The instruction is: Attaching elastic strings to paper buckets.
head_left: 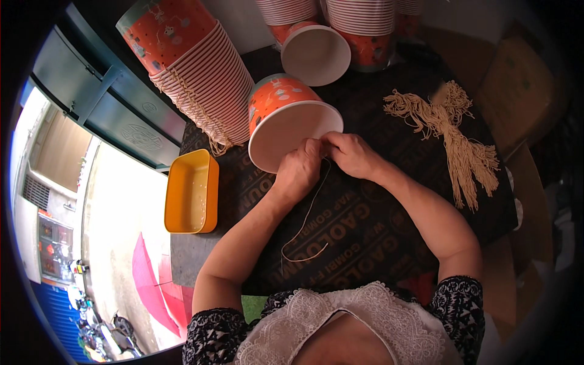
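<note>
An orange printed paper bucket [286, 100] with a white inside lies tipped on the table, its mouth facing me. At its lower right rim my left hand [299, 170] and my right hand [351, 157] meet, fingertips pinched together. A thin beige cord [311, 210] hangs down from between them and curls on the dark tabletop. Both hands appear closed on this cord against the rim; the exact spot under the fingers is hidden. To the right lies a loose bundle of beige cords [462, 146], spread out in strands.
At the left leans a tall stack of nested buckets [204, 79] with cords hanging along it. A yellow plastic box [214, 194] holding small white bits stands nearer me. Another bucket [316, 56] and more stacks [365, 36] are at the back. Cardboard [511, 85] stands at right.
</note>
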A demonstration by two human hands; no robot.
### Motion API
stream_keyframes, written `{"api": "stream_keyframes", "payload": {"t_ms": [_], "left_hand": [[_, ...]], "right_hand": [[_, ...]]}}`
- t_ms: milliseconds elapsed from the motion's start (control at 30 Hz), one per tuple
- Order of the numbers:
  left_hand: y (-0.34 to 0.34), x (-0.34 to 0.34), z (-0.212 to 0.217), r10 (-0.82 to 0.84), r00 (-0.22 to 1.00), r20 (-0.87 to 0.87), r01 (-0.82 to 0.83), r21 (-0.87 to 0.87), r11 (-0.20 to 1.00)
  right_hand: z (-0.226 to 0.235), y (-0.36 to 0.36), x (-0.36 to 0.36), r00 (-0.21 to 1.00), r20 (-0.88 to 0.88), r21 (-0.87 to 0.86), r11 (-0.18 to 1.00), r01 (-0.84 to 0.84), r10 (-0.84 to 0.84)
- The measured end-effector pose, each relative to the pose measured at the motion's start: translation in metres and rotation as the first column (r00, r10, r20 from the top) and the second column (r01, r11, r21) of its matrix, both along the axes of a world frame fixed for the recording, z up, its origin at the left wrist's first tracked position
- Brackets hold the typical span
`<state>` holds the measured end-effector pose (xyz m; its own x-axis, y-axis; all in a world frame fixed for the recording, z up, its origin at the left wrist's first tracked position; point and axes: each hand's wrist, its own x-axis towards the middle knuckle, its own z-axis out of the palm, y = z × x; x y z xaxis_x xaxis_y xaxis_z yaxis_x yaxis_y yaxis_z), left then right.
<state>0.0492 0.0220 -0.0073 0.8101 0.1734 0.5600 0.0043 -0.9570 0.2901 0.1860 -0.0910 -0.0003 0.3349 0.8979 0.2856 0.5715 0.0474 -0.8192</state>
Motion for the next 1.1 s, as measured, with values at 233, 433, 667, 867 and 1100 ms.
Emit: {"api": "stream_keyframes", "payload": {"t_ms": [233, 433, 667, 867, 1100], "left_hand": [[0.001, -0.003, 0.004, -0.02, 0.998, 0.066, 0.034, -0.213, 0.976], [0.006, -0.003, 0.01, 0.044, 0.999, 0.006, -0.037, -0.471, 0.881], [0.003, 0.003, 0.006, 0.157, 0.988, 0.003, -0.137, -0.472, 0.871], [0.003, 0.006, 0.005, 0.222, 0.974, 0.035, -0.193, -0.376, 0.906], [0.003, 0.005, 0.016, 0.211, 0.977, -0.016, -0.201, -0.383, 0.902]], "right_hand": [[0.003, -0.003, -0.004, 0.994, 0.069, 0.047, 0.996, 0.081, -0.084], [0.007, -0.005, -0.004, 1.0, 0.007, 0.043, 0.999, 0.009, -0.01], [0.008, -0.009, 0.001, 0.989, 0.129, 0.058, 0.996, -0.075, 0.066], [0.011, -0.013, -0.006, 0.905, 0.424, 0.088, 0.994, -0.069, 0.025], [0.004, -0.014, -0.006, 0.773, 0.634, 0.032, 0.999, -0.022, -0.003]]}}
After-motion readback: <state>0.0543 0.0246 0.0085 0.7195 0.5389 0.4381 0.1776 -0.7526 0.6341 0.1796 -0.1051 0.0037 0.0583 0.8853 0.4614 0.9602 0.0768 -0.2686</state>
